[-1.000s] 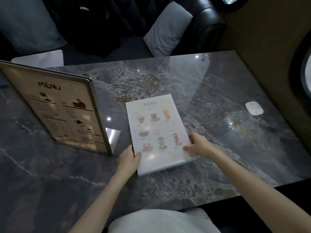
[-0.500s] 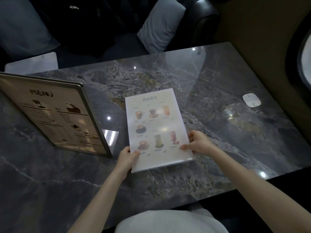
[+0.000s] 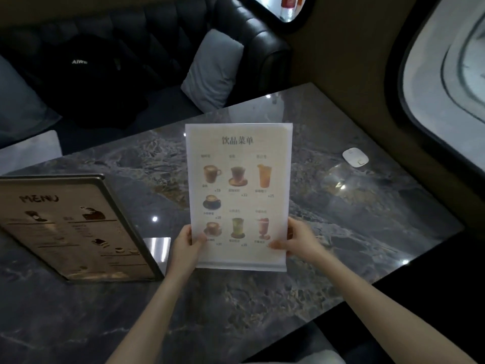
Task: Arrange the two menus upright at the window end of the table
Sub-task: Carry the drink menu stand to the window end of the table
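The white drinks menu (image 3: 237,185), in a clear stand with pictures of cups and glasses, is tilted up off the dark marble table (image 3: 354,232) in front of me. My left hand (image 3: 186,245) grips its lower left edge and my right hand (image 3: 299,239) grips its lower right edge. A second menu (image 3: 70,227), dark-framed with the word MENU at the top, stands upright at the left of the table on a shiny metal foot (image 3: 157,249).
A large rounded window (image 3: 446,74) fills the wall at the right end of the table. A small white device (image 3: 355,156) lies on the table near that wall. Across the table is a black sofa with a grey cushion (image 3: 212,72) and a black bag (image 3: 86,80).
The drinks menu lay flat on the table under both hands; both hands have now raised it so it stands tilted toward me. The view has swung toward the window.
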{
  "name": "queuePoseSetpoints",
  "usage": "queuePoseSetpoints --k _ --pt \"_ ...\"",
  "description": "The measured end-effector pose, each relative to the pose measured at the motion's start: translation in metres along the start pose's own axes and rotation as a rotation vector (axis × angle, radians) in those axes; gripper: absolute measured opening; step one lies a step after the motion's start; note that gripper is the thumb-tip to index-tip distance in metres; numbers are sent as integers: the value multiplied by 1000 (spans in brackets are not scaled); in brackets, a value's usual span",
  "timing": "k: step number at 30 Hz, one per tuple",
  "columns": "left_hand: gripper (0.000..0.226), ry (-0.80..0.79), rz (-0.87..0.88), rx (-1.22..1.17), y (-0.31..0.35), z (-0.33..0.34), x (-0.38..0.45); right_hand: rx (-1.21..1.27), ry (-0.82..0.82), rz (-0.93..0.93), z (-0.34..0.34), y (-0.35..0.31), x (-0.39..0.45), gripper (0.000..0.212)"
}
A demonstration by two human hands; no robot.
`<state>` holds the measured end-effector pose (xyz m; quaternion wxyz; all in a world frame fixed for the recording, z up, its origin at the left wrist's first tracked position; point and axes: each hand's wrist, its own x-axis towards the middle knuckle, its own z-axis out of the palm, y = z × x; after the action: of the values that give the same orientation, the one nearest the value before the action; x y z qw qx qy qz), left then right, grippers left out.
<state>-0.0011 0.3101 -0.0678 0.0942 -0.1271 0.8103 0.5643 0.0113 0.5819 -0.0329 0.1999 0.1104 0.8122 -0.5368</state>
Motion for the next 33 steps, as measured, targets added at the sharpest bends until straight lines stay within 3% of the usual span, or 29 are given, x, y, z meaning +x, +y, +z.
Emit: queuePoseSetpoints --k 6,13,18,20,23,26,33 --pt "21 -26 55 1 35 35 24 165 82 14 -20 23 -2 21" --pt "20 -43 194 46 107 121 63 66 285 -107 -109 28 11 17" --pt "33 -94 215 86 162 199 91 -23 440 -138 -182 43 23 3" --pt "39 -148 252 101 184 232 101 -52 517 -146 -212 50 27 17" --pt "41 -205 325 122 208 271 112 -63 570 -118 -250 60 29 4" --pt "37 -248 339 164 228 316 122 -18 632 -105 -283 74 29 17" --pt "38 -404 312 246 260 401 141 30 800 -61 -320 113 23 22"
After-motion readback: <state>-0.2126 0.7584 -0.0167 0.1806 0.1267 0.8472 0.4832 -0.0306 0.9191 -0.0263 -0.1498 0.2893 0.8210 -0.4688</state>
